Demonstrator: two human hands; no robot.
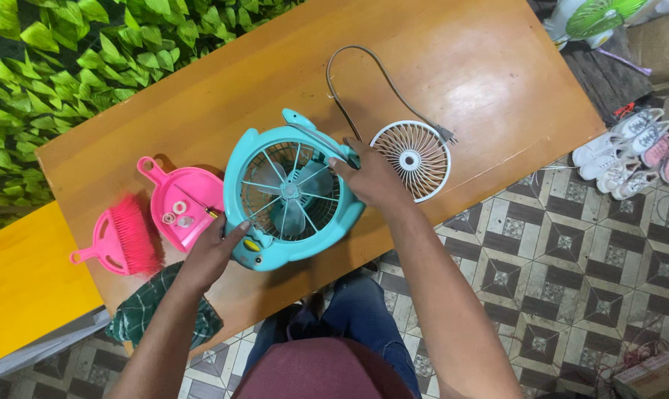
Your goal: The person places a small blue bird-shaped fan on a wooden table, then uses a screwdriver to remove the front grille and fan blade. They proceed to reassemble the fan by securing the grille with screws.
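The left hand (215,251) grips the lower left rim of a turquoise table fan (290,192), while the right hand (371,177) grasps its right side by the handle. The fan lies face up near the desk's (482,66) front edge. Just right of it lies a white round grille (412,160), with a grey power cord (364,81) looping behind. Toward the left corner sit a pink dustpan (179,203) and a pink brush (124,238).

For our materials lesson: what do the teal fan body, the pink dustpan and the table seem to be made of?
Fan body: apparently moulded plastic, smooth with a slight sheen. Pink dustpan: likely glossy plastic, one-piece shape. Table: looks like varnished wood or laminate; light reflects off it.
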